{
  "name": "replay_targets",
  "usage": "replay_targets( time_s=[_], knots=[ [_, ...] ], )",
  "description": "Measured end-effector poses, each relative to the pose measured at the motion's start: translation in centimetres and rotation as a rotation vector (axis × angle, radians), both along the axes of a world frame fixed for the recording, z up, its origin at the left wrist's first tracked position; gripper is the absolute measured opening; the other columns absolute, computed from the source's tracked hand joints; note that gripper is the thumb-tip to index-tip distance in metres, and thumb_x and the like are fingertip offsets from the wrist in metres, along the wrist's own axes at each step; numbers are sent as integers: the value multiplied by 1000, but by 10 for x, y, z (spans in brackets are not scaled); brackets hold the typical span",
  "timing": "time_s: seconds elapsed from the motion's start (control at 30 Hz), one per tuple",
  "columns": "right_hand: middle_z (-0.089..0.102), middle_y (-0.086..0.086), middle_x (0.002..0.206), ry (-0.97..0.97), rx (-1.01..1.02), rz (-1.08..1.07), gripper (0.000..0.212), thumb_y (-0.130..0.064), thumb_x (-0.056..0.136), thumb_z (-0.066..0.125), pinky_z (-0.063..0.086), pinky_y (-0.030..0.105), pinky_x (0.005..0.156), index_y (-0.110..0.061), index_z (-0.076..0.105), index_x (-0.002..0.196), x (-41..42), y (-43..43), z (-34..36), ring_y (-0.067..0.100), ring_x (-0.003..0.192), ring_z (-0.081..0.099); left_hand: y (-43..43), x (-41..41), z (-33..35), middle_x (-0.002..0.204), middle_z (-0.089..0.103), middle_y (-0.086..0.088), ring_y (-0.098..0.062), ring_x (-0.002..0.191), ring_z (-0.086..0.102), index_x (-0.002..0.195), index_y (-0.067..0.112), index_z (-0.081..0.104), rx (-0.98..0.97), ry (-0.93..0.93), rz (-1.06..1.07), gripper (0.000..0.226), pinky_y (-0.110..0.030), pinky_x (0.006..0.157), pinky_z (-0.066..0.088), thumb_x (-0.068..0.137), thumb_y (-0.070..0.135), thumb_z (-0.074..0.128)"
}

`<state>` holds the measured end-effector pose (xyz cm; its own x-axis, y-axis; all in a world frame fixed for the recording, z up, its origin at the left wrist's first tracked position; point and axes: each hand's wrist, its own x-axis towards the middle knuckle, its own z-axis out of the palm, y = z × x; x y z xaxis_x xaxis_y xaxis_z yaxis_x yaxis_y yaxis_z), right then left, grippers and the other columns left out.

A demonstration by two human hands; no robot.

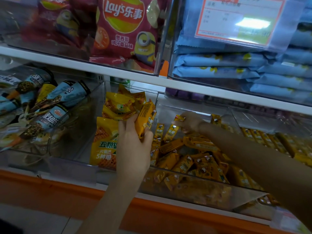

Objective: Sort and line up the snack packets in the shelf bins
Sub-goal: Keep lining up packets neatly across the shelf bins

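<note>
Orange shelf strip (50,188) runs across 7 o'clock, nearest the camera. Just behind it, at 5 o'clock, a clear bin (202,188) holds a loose heap of small orange packets (184,163) lying every which way & overlapping, so this part isn't sorted yet. Left hand (135,137), near centre, grips a stack of packets (146,117) w/ thumb on one side & fingers curled round the other, held up by the divider btwn this bin & the one w/ yellow crisp bags (104,147) at 8 o'clock. Right hand (190,123), just past centre toward 3 o'clock, is in shadow & blurred. It looks to be pinching a single packet (179,118) at the fingertips, over the back of the bin. A few upright packets (159,130) stand along the back, & a neater row (256,135) sits at 3 o'clock past a clear wall. I'd judge the job approx a third done: lining-up begun at back & right, front heap left. Cone packets (55,114) at 9 o'clock look jumbled too. Farthest, chip bags (123,29) at 12 o'clock & stacked blue packets (219,65) at 1 o'clock, behind a price label (239,19).
</note>
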<state>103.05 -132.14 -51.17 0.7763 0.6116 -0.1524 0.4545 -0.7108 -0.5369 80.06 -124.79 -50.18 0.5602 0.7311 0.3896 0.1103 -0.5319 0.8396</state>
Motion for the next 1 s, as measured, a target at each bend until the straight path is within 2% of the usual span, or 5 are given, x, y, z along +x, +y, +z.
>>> replay_targets(
  time_s=[0.1, 0.23, 0.47, 0.8, 1.0],
  knots=[
    [67, 17, 88, -27, -87, 12, 31, -33, 90, 60, 54, 39, 81, -2, 63, 89, 3, 4, -4, 25, 80, 67, 0, 1, -1, 116, 37, 5, 0, 92, 34, 136, 15, 45, 3, 11, 5, 42, -5, 71, 28, 94, 21, 50],
    [66, 13, 92, 166, 49, -45, 22, -19, 92, 60, 54, 16, 56, 2, 63, 98, 5, 7, -5, 10, 61, 63, 0, 1, 0, 121, 40, 2, -2, 94, 34, 136, 16, 45, -1, 8, -7, 42, -7, 74, 24, 94, 21, 50],
    [67, 21, 103, 199, 297, -195, 30, -15, 86, 67, 57, 25, 55, -5, 52, 111, 14, -8, -11, 20, 66, 66, -1, 1, 0, 128, 40, -2, -12, 107, 41, 139, 19, 41, -3, 52, 7, 47, -13, 75, 25, 94, 22, 50],
    [54, 12, 131, -188, -141, 49, 47, -16, 88, 63, 41, 26, 90, -10, 49, 133, -2, 12, -20, 27, 119, 52, -1, 2, 0, 124, 40, -1, -5, 96, 36, 140, 19, 40, 20, 47, -4, 48, -13, 73, 27, 94, 24, 49],
    [50, 9, 135, 60, -76, 177, 60, -5, 79, 73, 47, 30, 94, -10, 49, 134, -9, 18, -31, 24, 125, 48, -2, 2, -1, 129, 39, -2, -12, 104, 43, 141, 18, 40, 7, 45, 5, 48, -20, 77, 32, 93, 24, 49]
  ],
)
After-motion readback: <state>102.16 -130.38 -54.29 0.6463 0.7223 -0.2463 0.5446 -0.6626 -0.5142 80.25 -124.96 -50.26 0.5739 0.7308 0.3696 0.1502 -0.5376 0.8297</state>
